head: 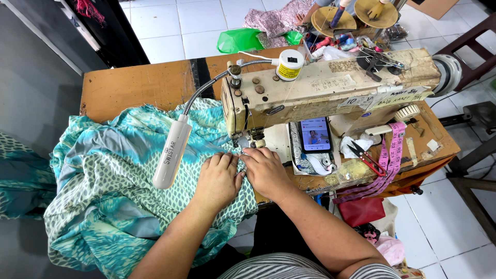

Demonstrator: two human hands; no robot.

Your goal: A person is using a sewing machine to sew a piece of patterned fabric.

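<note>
We find the teal patterned fabric (pixel 119 175) spread across the left half of the wooden sewing table (pixel 134 85), its bulk bunched and spilling over the near and left edges, with one edge drawn up to the needle area of the sewing machine (pixel 330 85). The left hand (pixel 218 178) lies palm down on the fabric, fingers extended and loosely together, pressing the cloth flat and not gripping it. The right hand (pixel 266 170) sits just beside it, touching at the fingers, also flat on the cloth, fingertips directed at the presser foot (pixel 247 140); whether any fingertip pinches the fabric edge we cannot tell.

A white lamp head (pixel 172 152) on a flexible metal neck hangs over the fabric, just left of the left hand. The machine body is cream and worn, with strips of tape on its top, a pair of scissors (pixel 380 59) resting on it, and a handwheel (pixel 448 72) at its right end.

On the table right of the needle we note a smartphone (pixel 315 134) with a lit screen, red-handled thread snips (pixel 364 155), and a pink measuring tape (pixel 390 155) draped over the table edge. A red pouch (pixel 361 211) hangs below the table. Beyond the table, on the tiled floor (pixel 175 26), lie a green plastic bag (pixel 238 40) and more cloth.
</note>
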